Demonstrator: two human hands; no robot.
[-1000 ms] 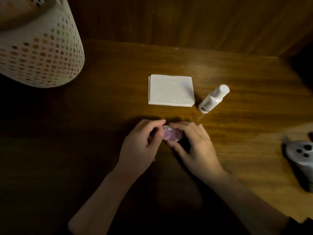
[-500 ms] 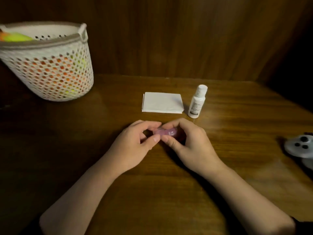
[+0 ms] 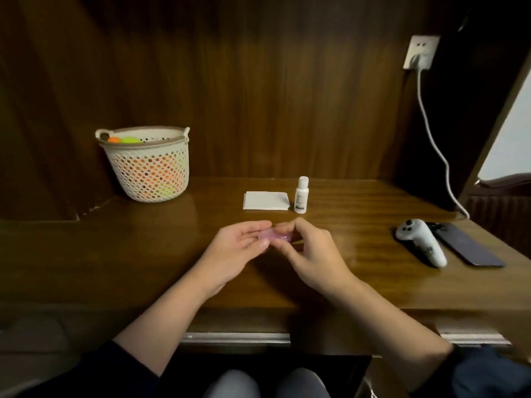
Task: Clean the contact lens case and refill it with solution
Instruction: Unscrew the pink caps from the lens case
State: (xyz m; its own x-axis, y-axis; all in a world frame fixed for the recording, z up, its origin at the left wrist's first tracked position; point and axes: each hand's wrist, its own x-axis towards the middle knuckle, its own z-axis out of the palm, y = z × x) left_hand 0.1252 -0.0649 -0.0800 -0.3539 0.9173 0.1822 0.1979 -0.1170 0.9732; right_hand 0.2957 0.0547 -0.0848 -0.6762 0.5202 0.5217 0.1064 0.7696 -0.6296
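A small pink contact lens case (image 3: 273, 235) is held just above the wooden desk (image 3: 373, 282), between both hands. My left hand (image 3: 234, 251) pinches its left end with thumb and fingers. My right hand (image 3: 311, 249) pinches its right end, fingers curled round it. Most of the case is hidden by the fingers. A small white solution bottle (image 3: 301, 195) stands upright behind the hands, cap on. A folded white tissue (image 3: 265, 200) lies flat just left of the bottle.
A white perforated basket (image 3: 148, 163) with orange and green balls stands at the back left. A white controller (image 3: 421, 242) and a dark phone (image 3: 467, 245) lie at the right. A white cable (image 3: 434, 145) hangs from a wall socket (image 3: 421, 52).
The camera has tilted up, so more of the desk, wall and right-side objects show. Both hands keep pinching the pink case in about the same spot.
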